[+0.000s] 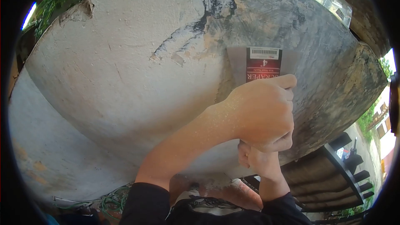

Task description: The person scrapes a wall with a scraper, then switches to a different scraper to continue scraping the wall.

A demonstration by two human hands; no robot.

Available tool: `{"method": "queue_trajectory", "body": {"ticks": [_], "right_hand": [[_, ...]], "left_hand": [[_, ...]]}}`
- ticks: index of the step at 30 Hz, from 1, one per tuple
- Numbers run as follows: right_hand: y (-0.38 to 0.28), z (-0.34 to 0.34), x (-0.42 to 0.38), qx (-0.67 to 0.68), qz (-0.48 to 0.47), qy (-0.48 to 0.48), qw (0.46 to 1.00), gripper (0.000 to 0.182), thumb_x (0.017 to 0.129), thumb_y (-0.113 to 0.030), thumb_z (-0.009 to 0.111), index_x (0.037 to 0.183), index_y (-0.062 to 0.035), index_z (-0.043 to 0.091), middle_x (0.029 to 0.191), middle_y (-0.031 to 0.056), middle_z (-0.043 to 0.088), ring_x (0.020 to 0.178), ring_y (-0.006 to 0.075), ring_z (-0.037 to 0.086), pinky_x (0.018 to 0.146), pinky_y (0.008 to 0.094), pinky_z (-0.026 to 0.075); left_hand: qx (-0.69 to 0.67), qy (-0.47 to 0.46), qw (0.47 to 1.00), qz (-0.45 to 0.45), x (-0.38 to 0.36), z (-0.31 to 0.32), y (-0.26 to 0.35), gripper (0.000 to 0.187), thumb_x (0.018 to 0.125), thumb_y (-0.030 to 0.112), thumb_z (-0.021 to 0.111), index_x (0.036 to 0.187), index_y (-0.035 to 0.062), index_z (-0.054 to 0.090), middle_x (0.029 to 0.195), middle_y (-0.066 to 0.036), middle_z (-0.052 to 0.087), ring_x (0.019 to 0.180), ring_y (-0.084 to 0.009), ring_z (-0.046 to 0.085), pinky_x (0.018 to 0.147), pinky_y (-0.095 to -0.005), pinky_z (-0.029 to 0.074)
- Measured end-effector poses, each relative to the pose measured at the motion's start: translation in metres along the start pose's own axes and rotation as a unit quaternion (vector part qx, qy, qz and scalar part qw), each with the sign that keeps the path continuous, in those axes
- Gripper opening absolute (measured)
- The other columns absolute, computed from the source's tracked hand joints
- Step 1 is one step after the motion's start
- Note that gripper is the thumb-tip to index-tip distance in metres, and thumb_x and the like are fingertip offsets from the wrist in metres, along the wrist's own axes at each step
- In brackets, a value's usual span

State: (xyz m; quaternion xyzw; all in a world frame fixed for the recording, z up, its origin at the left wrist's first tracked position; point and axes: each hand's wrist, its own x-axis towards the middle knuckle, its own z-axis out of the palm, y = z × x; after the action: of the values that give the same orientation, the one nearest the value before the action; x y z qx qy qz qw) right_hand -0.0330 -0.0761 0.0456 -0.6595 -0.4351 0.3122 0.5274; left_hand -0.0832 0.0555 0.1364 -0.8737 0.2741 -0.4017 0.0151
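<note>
A wide-bladed scraper (237, 60) with a red and black label lies against a curved, painted wall (125, 58). My left hand (268, 112) is closed around its handle, just below the label, and covers the handle. Under it, my right hand (255, 158) is closed at the lower end of the same grip, partly hidden by the left. White paint is on the wall left of the blade. Around and right of the blade, the surface is bare grey with dark patches and ragged, peeling paint edges (204, 25). Pale dust clings to my left wrist.
A clear plastic bag (329, 0) rests on the wall's top edge at the upper right. A dark slatted bench or chair (325, 179) stands at the lower right. Green hose or cord (112, 202) lies at the lower left. Leaves (60, 0) hang at the upper left.
</note>
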Motion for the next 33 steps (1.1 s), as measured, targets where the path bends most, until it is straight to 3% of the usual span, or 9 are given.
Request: {"method": "queue_trajectory", "body": {"ticks": [8,11,13,14,16,19,26,28,33], "right_hand": [[-0.004,0.007,0.004,-0.127,-0.131,0.029,0.983,0.039,0.073,0.008,0.058,0.110,-0.0038,0.064,0.108,0.0125,0.059,0.101,0.0304,0.053,0.084,0.0409,0.040],[-0.017,0.010,0.014,-0.059,-0.189,0.010,0.980,0.017,0.091,-0.003,0.044,0.104,-0.0026,0.055,0.078,0.0035,0.046,0.064,0.0163,0.042,0.054,0.0308,0.032],[-0.022,0.014,0.013,0.001,-0.227,0.005,0.974,0.015,0.102,-0.010,0.035,0.100,-0.0017,0.048,0.058,-0.0025,0.037,0.040,0.0070,0.035,0.034,0.0242,0.027],[-0.022,0.015,0.011,0.002,-0.240,0.008,0.971,0.015,0.102,-0.010,0.035,0.100,-0.0017,0.048,0.058,-0.0025,0.037,0.040,0.0070,0.035,0.034,0.0242,0.027],[-0.012,0.018,-0.004,0.103,-0.134,0.045,0.985,0.016,0.102,-0.010,0.036,0.093,-0.0036,0.047,0.058,-0.0018,0.038,0.039,0.0078,0.035,0.034,0.0244,0.027],[-0.010,0.021,0.006,0.147,-0.113,0.022,0.982,0.016,0.102,-0.011,0.037,0.089,-0.0047,0.045,0.059,-0.0010,0.039,0.038,0.0085,0.035,0.034,0.0245,0.027],[0.000,0.022,0.006,0.056,-0.153,0.020,0.986,0.019,0.104,-0.015,0.038,0.091,-0.0036,0.045,0.058,-0.0003,0.038,0.038,0.0091,0.034,0.034,0.0254,0.029],[-0.002,0.021,0.009,0.144,-0.086,-0.007,0.986,0.021,0.104,-0.017,0.036,0.092,-0.0033,0.045,0.057,-0.0007,0.037,0.038,0.0090,0.034,0.034,0.0259,0.029],[0.000,0.032,0.006,0.135,-0.111,0.003,0.985,0.024,0.105,-0.020,0.034,0.091,-0.0035,0.044,0.058,-0.0013,0.035,0.039,0.0090,0.034,0.034,0.0258,0.029]], "left_hand": [[0.016,0.001,1.000,0.010,-0.003,-0.006,0.000,0.025,0.065,0.023,0.067,0.049,0.0059,0.058,0.055,-0.002,0.053,0.066,-0.0215,0.052,0.075,-0.0303,0.047],[0.033,0.028,0.999,0.004,0.003,-0.019,-0.009,0.025,0.066,0.022,0.067,0.049,0.0059,0.058,0.055,-0.002,0.053,0.065,-0.0218,0.052,0.075,-0.0305,0.047],[0.037,0.046,0.998,-0.003,0.006,-0.028,-0.007,0.025,0.067,0.022,0.067,0.050,0.0063,0.058,0.055,-0.003,0.055,0.064,-0.0226,0.052,0.076,-0.0312,0.047],[0.046,0.044,0.998,0.007,0.006,-0.026,-0.005,0.025,0.067,0.022,0.067,0.050,0.0063,0.058,0.055,-0.003,0.055,0.064,-0.0226,0.052,0.076,-0.0312,0.047],[0.009,0.021,1.000,0.017,-0.005,-0.002,0.004,0.025,0.068,0.022,0.066,0.050,0.0068,0.058,0.055,-0.003,0.055,0.066,-0.0230,0.053,0.076,-0.0320,0.048],[0.021,0.018,1.000,-0.013,-0.002,-0.007,0.000,0.026,0.068,0.023,0.066,0.049,0.0067,0.058,0.056,-0.004,0.055,0.070,-0.0234,0.054,0.079,-0.0317,0.048],[0.028,-0.008,0.999,-0.014,-0.016,0.007,0.002,0.027,0.068,0.025,0.066,0.050,0.0052,0.060,0.056,-0.004,0.055,0.074,-0.0236,0.054,0.080,-0.0311,0.047],[0.030,-0.014,0.999,-0.019,-0.010,-0.004,0.001,0.027,0.068,0.025,0.066,0.050,0.0052,0.061,0.056,-0.004,0.055,0.074,-0.0231,0.054,0.080,-0.0310,0.047],[0.016,-0.041,0.999,-0.030,-0.015,-0.003,0.003,0.027,0.067,0.024,0.065,0.049,0.0054,0.061,0.055,-0.004,0.054,0.076,-0.0217,0.054,0.079,-0.0298,0.047]]}}
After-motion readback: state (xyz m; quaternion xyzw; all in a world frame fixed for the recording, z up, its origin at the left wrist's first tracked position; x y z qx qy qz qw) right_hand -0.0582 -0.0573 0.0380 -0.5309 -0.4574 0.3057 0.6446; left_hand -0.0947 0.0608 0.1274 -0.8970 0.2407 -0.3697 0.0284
